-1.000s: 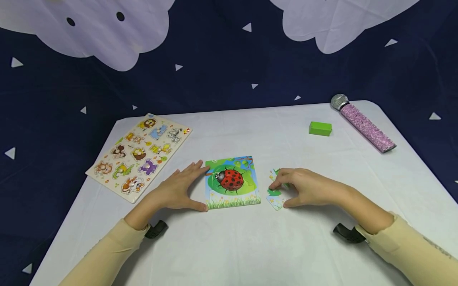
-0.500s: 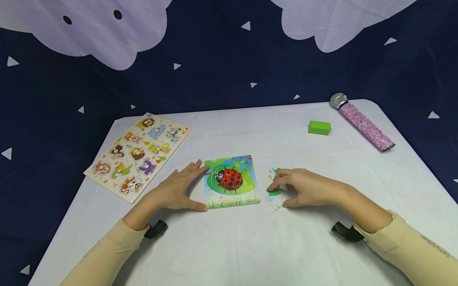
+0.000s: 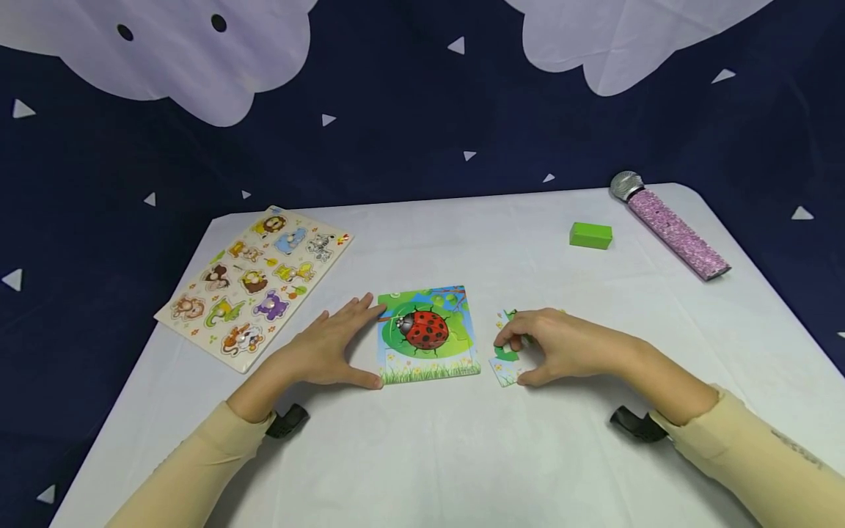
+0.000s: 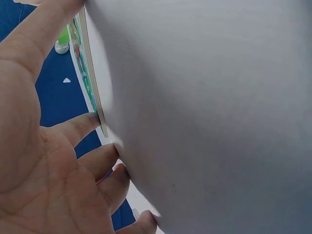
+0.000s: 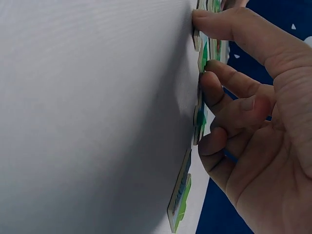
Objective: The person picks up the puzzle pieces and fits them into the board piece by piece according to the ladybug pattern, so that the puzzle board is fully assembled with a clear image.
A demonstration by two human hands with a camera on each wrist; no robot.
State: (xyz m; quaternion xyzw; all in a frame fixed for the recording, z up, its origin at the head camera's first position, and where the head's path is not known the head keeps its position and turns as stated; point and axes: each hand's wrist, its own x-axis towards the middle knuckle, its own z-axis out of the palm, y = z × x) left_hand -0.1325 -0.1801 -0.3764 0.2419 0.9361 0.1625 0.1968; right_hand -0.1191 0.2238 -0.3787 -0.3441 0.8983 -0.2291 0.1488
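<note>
My left hand (image 3: 330,346) is spread at the left side of a square ladybug jigsaw puzzle (image 3: 422,370). Its thumb and index fingertips touch the puzzle's left edge, which shows edge-on in the left wrist view. Over loose jigsaw pieces right of the puzzle, my right hand (image 3: 561,343) bends its fingers loosely. In the right wrist view the right thumb rests at one piece, while the index fingertip touches a green piece (image 3: 507,354). A pale blue flowered piece (image 3: 505,372) lies just below it. Further pieces are partly hidden under the hand; one loose piece (image 5: 179,204) lies apart.
An animal peg puzzle board (image 3: 264,290) lies at the table's back left. Towards the back right are a green block (image 3: 590,235) and a pink glittery microphone (image 3: 676,233). A dark blue curtain (image 3: 396,132) hangs behind the white table (image 3: 422,455).
My right index finger has drawn back a little, so more of the green piece shows. The right thumb has shifted slightly left. My left hand and the ladybug puzzle stay put.
</note>
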